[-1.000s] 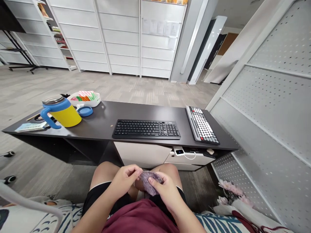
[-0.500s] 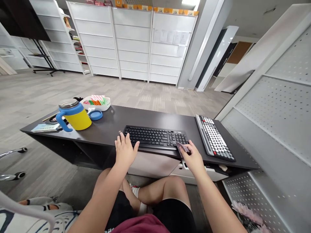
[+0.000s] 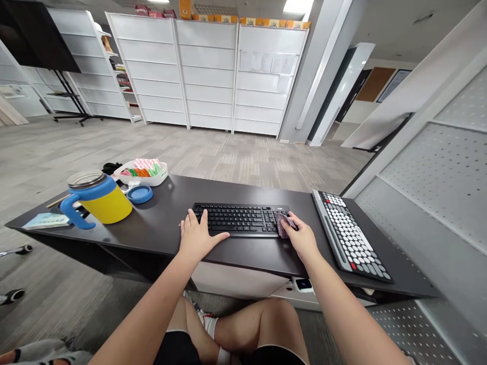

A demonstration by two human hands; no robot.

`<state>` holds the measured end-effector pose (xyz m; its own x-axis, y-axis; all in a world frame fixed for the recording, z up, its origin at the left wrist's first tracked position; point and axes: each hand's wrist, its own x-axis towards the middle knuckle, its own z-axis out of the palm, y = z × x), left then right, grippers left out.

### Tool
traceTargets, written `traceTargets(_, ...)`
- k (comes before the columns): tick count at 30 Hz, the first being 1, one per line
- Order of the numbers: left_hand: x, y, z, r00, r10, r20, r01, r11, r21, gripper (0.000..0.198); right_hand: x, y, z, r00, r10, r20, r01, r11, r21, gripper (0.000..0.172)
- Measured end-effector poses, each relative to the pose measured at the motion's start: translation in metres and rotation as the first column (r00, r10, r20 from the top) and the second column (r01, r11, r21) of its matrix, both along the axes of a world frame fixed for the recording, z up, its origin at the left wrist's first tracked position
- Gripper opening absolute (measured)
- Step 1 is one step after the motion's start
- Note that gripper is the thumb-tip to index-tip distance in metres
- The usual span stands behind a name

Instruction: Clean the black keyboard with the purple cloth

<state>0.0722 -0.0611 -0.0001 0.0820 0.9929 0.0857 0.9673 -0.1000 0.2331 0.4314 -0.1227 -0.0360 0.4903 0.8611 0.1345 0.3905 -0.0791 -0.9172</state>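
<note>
A black keyboard (image 3: 239, 218) lies on the dark desk (image 3: 243, 253) in front of me. At its left end rests my left hand (image 3: 200, 233), fingers spread, fingertips touching the keyboard's edge and thumb stretched along its front. My right hand (image 3: 300, 234) pinches a dark reddish patterned cloth (image 3: 282, 226) against the number keys at the right end. Part of the cloth is hidden under the fingers. Farther right, a second keyboard with white and grey round keys (image 3: 350, 230) lies at an angle.
On the left stand a yellow and blue mug (image 3: 108, 203) and a blue lid (image 3: 139, 193). Behind them is a white tray (image 3: 162, 176) of colourful packets. A pale booklet (image 3: 45, 220) lies at the desk's left end. A perforated panel (image 3: 437, 187) rises along the right side.
My right hand has moved the cloth from the keyboard's front right corner up onto the number keys. My left hand stays at the left end, its thumb farther out. The view has shifted closer.
</note>
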Motion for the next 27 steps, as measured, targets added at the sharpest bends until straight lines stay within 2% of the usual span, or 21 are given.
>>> traceTargets(7,0.019,0.079,0.0,0.999,-0.028,0.017,0.029,0.999,-0.035,0.139,0.016,0.075,-0.004,0.999,-0.052,0.007,0.052,0.999,0.011,0.049)
traceTargets(9,0.023,0.097,-0.002,0.999,-0.037,0.034,0.039,0.999,-0.036,0.14,0.02,0.093,-0.003,0.994,-0.11,0.003,0.11,0.994,-0.006,0.048)
traceTargets(12,0.026,0.117,-0.005,0.996,-0.051,0.074,0.053,0.998,-0.022,0.139,0.023,0.118,0.0,0.97,-0.229,0.079,0.234,0.97,-0.069,0.038)
traceTargets(14,0.021,0.13,-0.005,0.989,-0.058,0.134,0.057,0.998,0.015,0.132,0.026,0.131,0.001,0.941,-0.311,0.134,0.324,0.941,-0.092,0.034)
traceTargets(16,0.011,0.146,-0.004,0.963,-0.057,0.262,0.04,0.997,0.073,0.108,0.033,0.141,-0.002,0.908,-0.398,0.133,0.411,0.907,-0.092,0.033)
traceTargets(18,-0.002,0.165,-0.002,0.877,0.002,0.481,-0.044,0.996,0.076,0.078,0.043,0.148,-0.007,0.88,-0.464,0.102,0.472,0.877,-0.087,0.035)
traceTargets(20,-0.013,0.185,-0.002,0.691,0.069,0.72,-0.158,0.986,0.057,0.067,0.056,0.152,-0.013,0.869,-0.488,0.08,0.494,0.865,-0.09,0.038)
traceTargets(22,-0.019,0.203,-0.005,0.534,0.058,0.844,-0.168,0.985,0.039,0.057,0.066,0.154,-0.017,0.869,-0.488,0.077,0.494,0.864,-0.094,0.039)
traceTargets(24,-0.021,0.215,-0.009,0.487,0.024,0.873,-0.127,0.991,0.044,0.052,0.071,0.154,-0.018,0.872,-0.481,0.09,0.488,0.868,-0.091,0.036)
traceTargets(27,-0.022,0.226,-0.012,0.447,0.007,0.894,-0.077,0.997,0.031,0.06,0.069,0.153,-0.009,0.897,-0.42,0.138,0.435,0.893,-0.111,0.033)
